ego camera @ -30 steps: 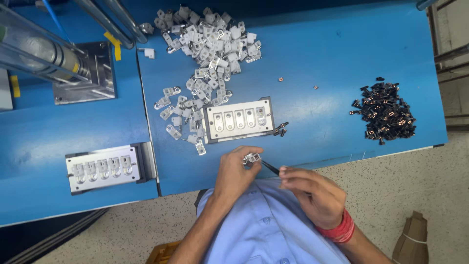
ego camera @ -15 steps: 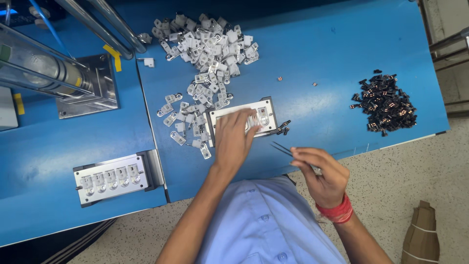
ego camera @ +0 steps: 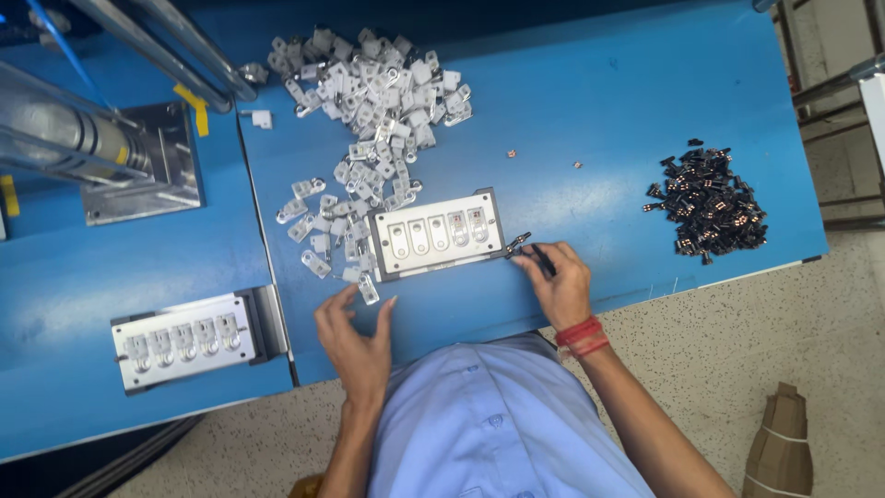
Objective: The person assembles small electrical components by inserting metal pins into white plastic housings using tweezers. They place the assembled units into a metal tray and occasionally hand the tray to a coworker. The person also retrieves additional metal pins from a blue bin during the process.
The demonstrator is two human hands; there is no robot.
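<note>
Since half a second ago the left hand (ego camera: 355, 337) has pulled off the five-slot metal fixture (ego camera: 436, 233) and dropped back to the near table edge; the right hand (ego camera: 558, 286) has gone forward from in front of the body to the fixture's right end.

Left hand now: fingers spread, holding nothing, thumb and forefinger framing one small white clip part (ego camera: 368, 289) at the near tip of the white scatter. Whether a fingertip touches it cannot be told.

Right hand: pinched on black tweezers (ego camera: 542, 260), tips pointed left at a small dark bit (ego camera: 516, 245) lying just beside the fixture's right edge. Whether the tweezers grip that bit is too small to tell. Red bangle (ego camera: 581, 337) on that wrist.

Progress, judged from the slots: the two rightmost pockets of the fixture show a reddish-dark insert; the three to the left look pale, apparently unfilled. So roughly two of five loaded, three left.

Supply still large: big pile of white clip parts (ego camera: 373, 92) far left of centre, trailing down to the fixture; heap of small black components (ego camera: 708, 207) well apart at the right.

A second five-slot fixture (ego camera: 182, 339) sits near left on the adjoining blue bench (ego camera: 55, 277), all pockets seeming filled with pale parts. A press base plate (ego camera: 143, 166) stands far left. Two tiny loose bits lie on the blue table (ego camera: 599, 111).
</note>
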